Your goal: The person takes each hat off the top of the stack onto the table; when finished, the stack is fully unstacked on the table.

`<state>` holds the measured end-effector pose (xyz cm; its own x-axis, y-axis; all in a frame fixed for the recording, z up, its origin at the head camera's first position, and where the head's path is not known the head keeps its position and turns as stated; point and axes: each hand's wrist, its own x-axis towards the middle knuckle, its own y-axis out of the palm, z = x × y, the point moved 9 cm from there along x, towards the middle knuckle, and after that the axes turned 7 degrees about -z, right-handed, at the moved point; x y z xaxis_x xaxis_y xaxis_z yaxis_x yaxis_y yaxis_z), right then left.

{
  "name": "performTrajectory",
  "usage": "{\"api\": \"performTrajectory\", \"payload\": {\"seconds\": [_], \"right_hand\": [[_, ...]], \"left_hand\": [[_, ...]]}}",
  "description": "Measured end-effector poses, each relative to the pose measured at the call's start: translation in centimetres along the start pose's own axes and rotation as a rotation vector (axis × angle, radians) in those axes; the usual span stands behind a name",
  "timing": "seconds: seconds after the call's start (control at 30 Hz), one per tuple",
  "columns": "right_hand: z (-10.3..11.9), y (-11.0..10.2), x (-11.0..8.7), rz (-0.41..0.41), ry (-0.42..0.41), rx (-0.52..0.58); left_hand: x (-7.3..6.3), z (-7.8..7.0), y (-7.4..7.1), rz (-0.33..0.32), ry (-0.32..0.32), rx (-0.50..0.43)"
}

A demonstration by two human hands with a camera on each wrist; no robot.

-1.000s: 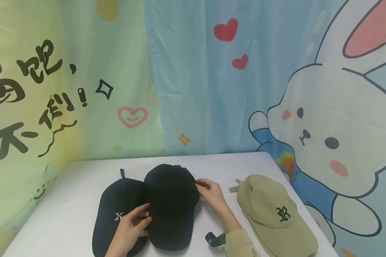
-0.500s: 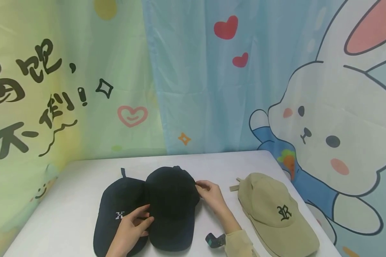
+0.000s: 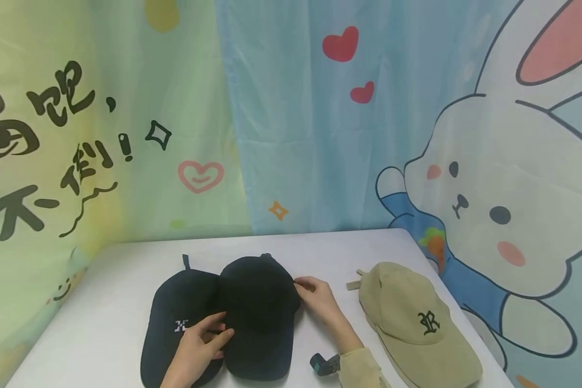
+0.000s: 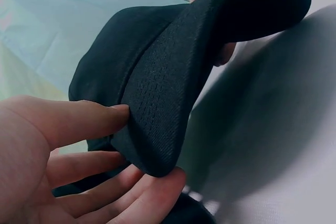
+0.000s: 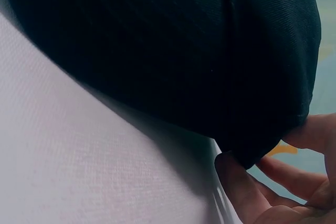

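Note:
A plain black baseball cap (image 3: 259,318) is in the middle of the table in the head view, brim toward me. My left hand (image 3: 196,345) pinches its left side; the left wrist view puts the thumb on top of the brim (image 4: 163,82) and the fingers beneath. My right hand (image 3: 320,302) pinches the cap's right edge, low on the crown, as the right wrist view also shows. Left of it, partly behind my left hand, is a black cap with a small white logo (image 3: 180,325). The two black caps overlap at their sides in the head view.
A khaki cap (image 3: 407,318) with a black embroidered letter lies at the right, its strap pointing back-left. A small black device (image 3: 325,365) sits beside my right sleeve (image 3: 361,369). The white table (image 3: 77,312) ends at a printed curtain (image 3: 291,134) behind.
The plain black cap has shifted slightly toward me, and my right hand has come nearer with it. My left hand has moved a little right. The other caps stay put.

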<state>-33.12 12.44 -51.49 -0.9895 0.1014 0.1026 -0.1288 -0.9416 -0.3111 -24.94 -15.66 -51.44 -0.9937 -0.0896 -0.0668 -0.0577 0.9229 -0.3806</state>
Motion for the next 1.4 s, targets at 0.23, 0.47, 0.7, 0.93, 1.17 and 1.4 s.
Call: {"api": "performTrajectory", "payload": {"seconds": [0.23, 0.47, 0.7, 0.93, 1.17, 1.4], "right_hand": [[0.2, 0.0, 0.0, 0.019, -0.033, -0.027], [-0.1, 0.1, 0.0, 0.013, -0.046, -0.066], [0.2, 0.2, -0.3, 0.006, -0.057, -0.086], [0.6, 0.6, -0.7, 0.0, -0.095, -0.102], [0.8, 0.7, -0.7, -0.006, -0.141, -0.103], [0.5, 0.7, -0.6, -0.01, -0.092, -0.09]], "left_hand": [[0.0, 0.1, 0.2, 0.007, -0.006, 0.022], [0.0, 0.1, 0.4, 0.024, 0.011, 0.044], [-0.1, -0.3, 0.4, 0.021, 0.041, 0.087], [-0.2, -0.4, 0.0, -0.012, 0.064, 0.187], [-0.4, -0.9, 0.0, -0.023, 0.091, 0.191], [-0.5, -0.5, -0.1, -0.01, 0.031, 0.175]]}}
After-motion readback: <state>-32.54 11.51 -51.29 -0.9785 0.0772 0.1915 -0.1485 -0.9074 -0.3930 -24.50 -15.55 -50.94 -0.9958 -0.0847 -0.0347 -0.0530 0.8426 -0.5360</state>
